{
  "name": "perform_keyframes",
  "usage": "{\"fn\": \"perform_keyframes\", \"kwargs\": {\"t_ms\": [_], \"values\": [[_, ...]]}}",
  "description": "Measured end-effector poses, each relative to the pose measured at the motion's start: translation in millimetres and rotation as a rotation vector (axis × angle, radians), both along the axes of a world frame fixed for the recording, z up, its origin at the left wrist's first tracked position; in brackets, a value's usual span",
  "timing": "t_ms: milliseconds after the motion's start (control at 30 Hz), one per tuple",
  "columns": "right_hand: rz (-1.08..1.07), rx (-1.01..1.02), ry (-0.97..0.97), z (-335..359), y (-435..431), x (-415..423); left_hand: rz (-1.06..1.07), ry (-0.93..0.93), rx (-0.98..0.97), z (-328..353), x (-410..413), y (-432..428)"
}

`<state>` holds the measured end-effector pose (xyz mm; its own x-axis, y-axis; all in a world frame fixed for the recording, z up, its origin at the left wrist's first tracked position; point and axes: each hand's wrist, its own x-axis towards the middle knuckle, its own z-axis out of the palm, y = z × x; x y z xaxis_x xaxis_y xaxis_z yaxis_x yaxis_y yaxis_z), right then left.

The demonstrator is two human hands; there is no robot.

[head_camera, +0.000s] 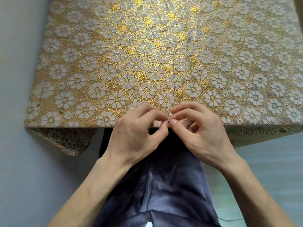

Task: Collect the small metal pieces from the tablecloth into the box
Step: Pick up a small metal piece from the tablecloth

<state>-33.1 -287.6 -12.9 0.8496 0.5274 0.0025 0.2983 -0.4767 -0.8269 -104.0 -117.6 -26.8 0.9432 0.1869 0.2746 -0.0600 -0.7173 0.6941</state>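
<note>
Fingertips (165,123) of both hands are meeting at the near edge of the table in the head view. The left hand (137,130) and right hand (201,128) are each curling in, thumb and forefinger pressing tip to tip, the other fingers hanging loosely bent. They are pinching at something very fine, apparently the near end of a thin row of small metal pieces (175,86). Only a faint glint is showing between the tips, so the exact hold is hard to confirm. That row is running away from the hands up the gold flowered tablecloth (147,46). More glints are lying along the left side of the cloth. The box is not appearing anywhere in view. A dark satin garment (164,185) is filling the lap below the table edge. Judging by size, the pieces are likely handling as near weightless, hard and slippery, and prone to flicking away. They are sitting on raised lace, so they may be snagging in the openwork. A nail-tip pinch from directly above, lifting straight up, is probably suiting them better than sliding them sideways. Working this close to the edge is risking drops into the dark lap.
</note>
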Motion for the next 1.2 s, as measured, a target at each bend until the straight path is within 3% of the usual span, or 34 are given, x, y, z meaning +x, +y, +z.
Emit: {"fn": "perform_keyframes", "kwargs": {"t_ms": [533, 767, 933, 1200], "values": [[0.068, -0.192, -0.442, -1.6, -9.7, -4.3, -0.045, 0.064, 0.193, 7.8, 6.0, -2.9], [0.114, -0.278, -0.488, -8.2, -8.5, -5.7, -0.07, 0.141, 0.195, 9.4, 7.4, -4.9], [0.119, -0.293, -0.485, -10.6, -5.8, -7.6, -0.068, 0.204, 0.096, 8.1, 9.1, -4.1], [0.051, -0.138, -0.334, -16.7, -4.7, -5.5, -0.019, 0.199, -0.096, 9.6, 11.4, -6.3]]}}
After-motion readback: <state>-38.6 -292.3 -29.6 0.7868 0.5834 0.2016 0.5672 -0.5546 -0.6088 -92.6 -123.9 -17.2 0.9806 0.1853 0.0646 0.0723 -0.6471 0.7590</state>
